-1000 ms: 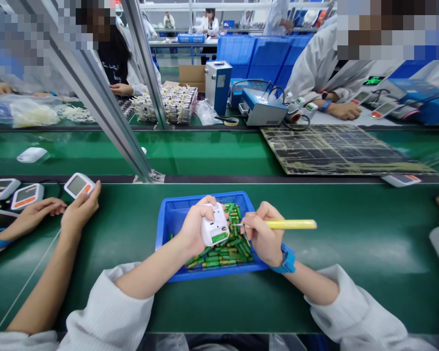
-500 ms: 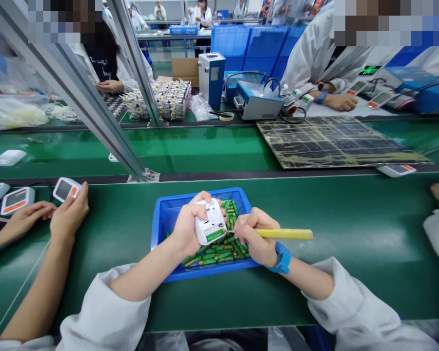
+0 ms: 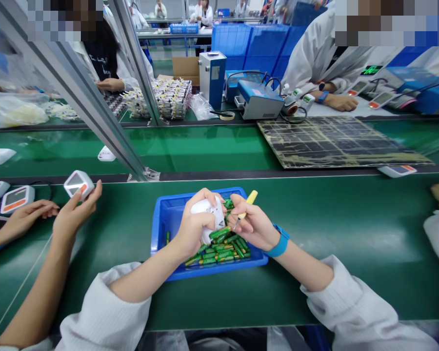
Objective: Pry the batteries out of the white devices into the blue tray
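The left hand (image 3: 194,225) has its fingers clamped around a white plastic casing (image 3: 209,213), a smooth, rounded shell held low over a blue plastic tray (image 3: 160,233) at lower centre, on the green bench (image 3: 325,229). The right hand (image 3: 250,225) pinches a slim yellow-handled tool (image 3: 250,198) between its fingers, the thin metal shaft angled down beside the casing. Beneath lie loose, glossy green batteries (image 3: 221,255) with gold bands, their print too small to read.
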A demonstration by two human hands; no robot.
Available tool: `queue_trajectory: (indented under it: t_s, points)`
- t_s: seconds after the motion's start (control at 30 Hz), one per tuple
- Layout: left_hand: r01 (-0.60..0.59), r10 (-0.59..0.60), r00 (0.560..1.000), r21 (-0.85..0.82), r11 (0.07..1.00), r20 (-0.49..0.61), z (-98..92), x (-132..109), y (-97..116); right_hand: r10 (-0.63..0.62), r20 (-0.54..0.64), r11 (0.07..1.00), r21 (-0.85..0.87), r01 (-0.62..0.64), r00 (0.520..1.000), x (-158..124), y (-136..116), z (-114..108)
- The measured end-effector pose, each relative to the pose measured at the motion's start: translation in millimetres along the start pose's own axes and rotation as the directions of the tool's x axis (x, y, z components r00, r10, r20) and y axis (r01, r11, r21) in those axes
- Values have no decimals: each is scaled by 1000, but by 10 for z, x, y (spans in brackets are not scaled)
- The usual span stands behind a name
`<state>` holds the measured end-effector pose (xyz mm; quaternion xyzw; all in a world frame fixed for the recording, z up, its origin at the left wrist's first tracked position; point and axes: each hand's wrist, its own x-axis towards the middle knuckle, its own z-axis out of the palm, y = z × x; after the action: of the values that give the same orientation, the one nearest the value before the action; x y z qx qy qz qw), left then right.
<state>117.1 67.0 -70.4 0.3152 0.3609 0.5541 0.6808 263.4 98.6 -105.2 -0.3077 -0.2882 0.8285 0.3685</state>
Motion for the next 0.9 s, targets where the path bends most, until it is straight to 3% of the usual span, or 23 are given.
queue_trajectory:
  t_s: [0.17,0.3,0.4,0.47,0.53,0.63,0.73,0.83,0.9]
  points:
    - [-167,171,985,219,961,1,-47,-12,-45,-121,-108,990,54,127,987,52,-4,-22]
    - [-293,316,948,333,896,-18,-25,-64,-38,-405,-176,906,-211,367,897,61,27,-6]
    - [-338,377,926,375,863,-33,8,-99,-36,-576,53,663,-553,504,815,23,33,-9]
    - [-356,397,917,388,850,-30,22,-112,-37,-561,235,490,-678,548,793,-8,28,-7]
    - [-391,441,897,414,822,-29,25,-118,-36,-498,343,413,-714,565,797,-34,29,8]
    - [-434,489,872,457,776,-1,9,-126,-29,-429,422,406,-700,587,799,-60,52,44]
    - [-416,447,893,456,787,43,-16,-128,-40,-436,429,430,-673,602,791,-42,41,78]
    - [-468,501,865,398,789,25,-21,-120,-88,-505,363,432,-680,593,783,112,-104,45]
    - [-518,552,833,397,757,35,-10,-118,-120,-575,254,447,-699,558,778,334,-284,-68]
